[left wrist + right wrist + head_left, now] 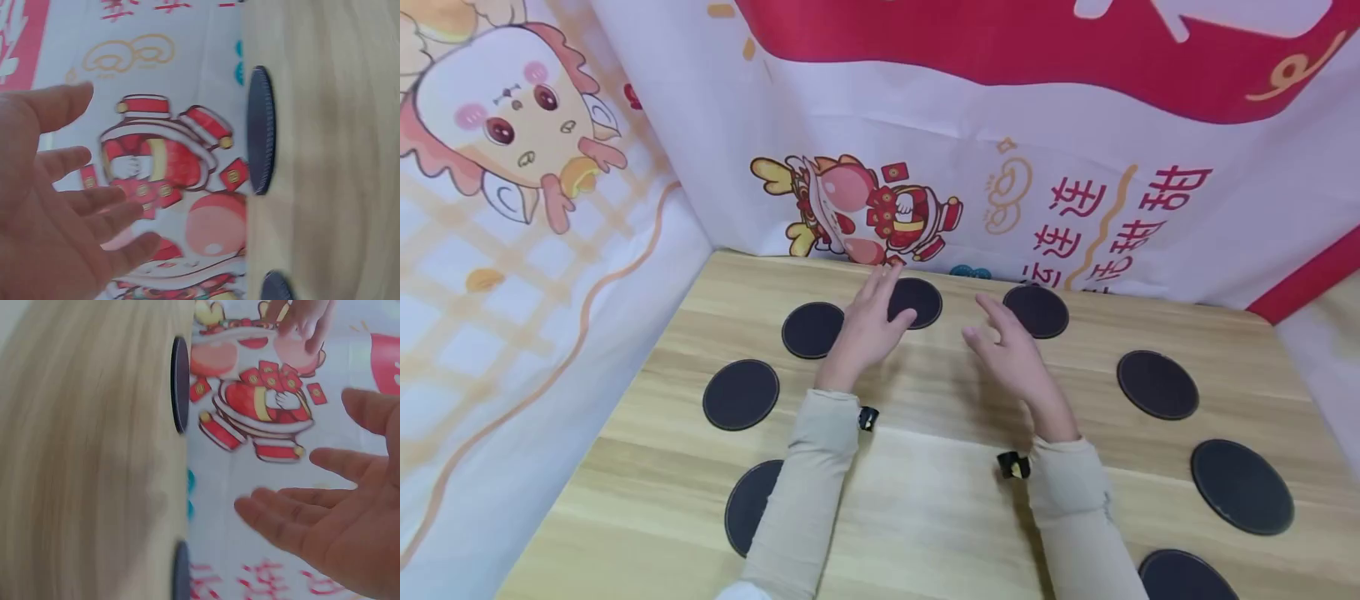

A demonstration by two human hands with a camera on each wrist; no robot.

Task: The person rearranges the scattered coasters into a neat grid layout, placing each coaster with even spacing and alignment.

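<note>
Several flat black round discs lie in an arc on the wooden table [925, 500]. My left hand [871, 321] hovers with straight fingers over the near edge of one far disc [919, 300], holding nothing. My right hand [1009, 350] is open too, fingers spread, just left of another far disc [1037, 310]. In the left wrist view the open left hand [56, 206] is above the table, apart from the edge-on disc [260, 130]. The right wrist view shows the open right hand [331, 519] away from a disc [180, 384].
More discs sit at the left [741, 393], [812, 329], near left [751, 507], right [1157, 383], [1242, 486] and near right [1183, 577]. Printed cloth walls [535, 275] with cartoon figures close the table on the left and back. The table's middle is bare wood.
</note>
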